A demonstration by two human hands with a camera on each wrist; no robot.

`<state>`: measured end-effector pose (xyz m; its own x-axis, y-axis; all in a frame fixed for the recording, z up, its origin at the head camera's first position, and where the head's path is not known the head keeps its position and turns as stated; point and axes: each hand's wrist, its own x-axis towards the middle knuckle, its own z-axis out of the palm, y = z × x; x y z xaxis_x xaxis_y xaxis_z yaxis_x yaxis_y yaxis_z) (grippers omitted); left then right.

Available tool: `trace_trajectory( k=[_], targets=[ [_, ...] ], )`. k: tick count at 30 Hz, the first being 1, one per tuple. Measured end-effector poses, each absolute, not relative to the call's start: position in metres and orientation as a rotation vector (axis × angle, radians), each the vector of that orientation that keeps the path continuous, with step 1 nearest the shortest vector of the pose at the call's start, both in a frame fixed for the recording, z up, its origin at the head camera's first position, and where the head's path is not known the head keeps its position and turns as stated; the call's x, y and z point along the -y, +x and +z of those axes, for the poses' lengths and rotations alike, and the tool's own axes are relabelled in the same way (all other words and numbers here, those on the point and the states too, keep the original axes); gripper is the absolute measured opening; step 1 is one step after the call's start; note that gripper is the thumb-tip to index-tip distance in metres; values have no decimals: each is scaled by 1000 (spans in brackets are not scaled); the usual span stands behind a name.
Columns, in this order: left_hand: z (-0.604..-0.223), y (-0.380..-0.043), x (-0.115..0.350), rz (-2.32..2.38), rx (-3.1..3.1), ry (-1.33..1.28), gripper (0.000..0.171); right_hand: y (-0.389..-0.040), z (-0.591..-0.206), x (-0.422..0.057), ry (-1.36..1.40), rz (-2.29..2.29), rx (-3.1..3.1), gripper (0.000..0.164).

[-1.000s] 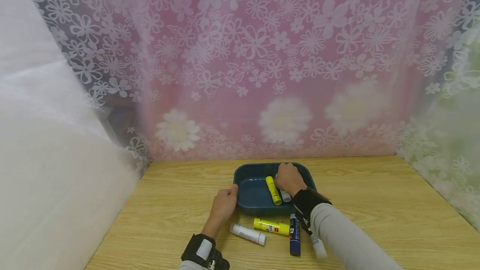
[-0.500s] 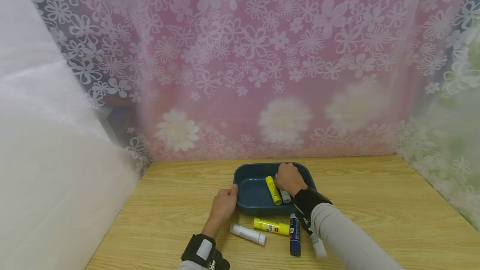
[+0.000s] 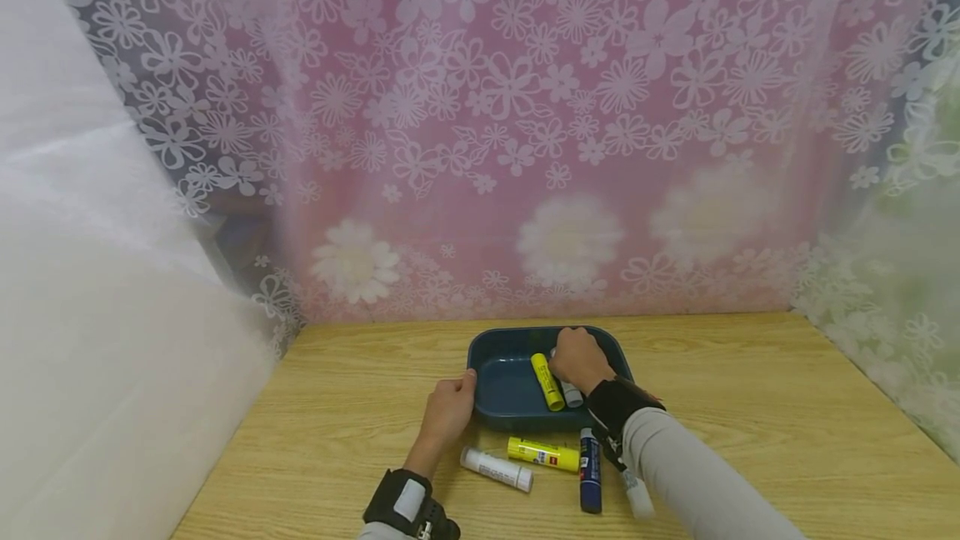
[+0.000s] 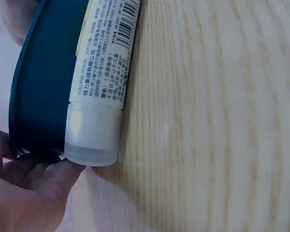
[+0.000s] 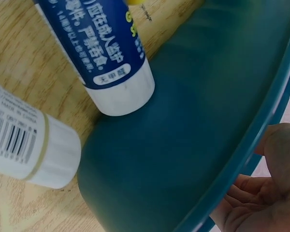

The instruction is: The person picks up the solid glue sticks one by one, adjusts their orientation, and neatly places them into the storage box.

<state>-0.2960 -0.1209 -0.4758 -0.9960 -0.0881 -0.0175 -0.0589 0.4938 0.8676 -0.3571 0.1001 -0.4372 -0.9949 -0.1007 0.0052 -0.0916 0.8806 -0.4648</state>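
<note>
My left hand grips the left side of a dark teal tray, thumb at the rim. In the left wrist view its fingers are bent at the tray's outer wall. My right hand is inside the tray at the right, its fingers bent beyond the rim in the right wrist view. I cannot tell whether it holds anything. A yellow glue stick lies in the tray beside a white glue stick, which the right hand partly covers.
In front of the tray on the wooden table lie a white glue stick, a yellow one, a dark blue one and another white one, partly behind the right wrist. A floral curtain hangs behind.
</note>
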Motion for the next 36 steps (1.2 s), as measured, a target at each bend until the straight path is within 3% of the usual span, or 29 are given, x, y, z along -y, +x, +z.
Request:
trace_trajectory(
  k=[36],
  targets=[
    [-474,-296,120,-1535,2707,138,49,-352,-433,-101,-173,-767,-3035,10]
  ],
)
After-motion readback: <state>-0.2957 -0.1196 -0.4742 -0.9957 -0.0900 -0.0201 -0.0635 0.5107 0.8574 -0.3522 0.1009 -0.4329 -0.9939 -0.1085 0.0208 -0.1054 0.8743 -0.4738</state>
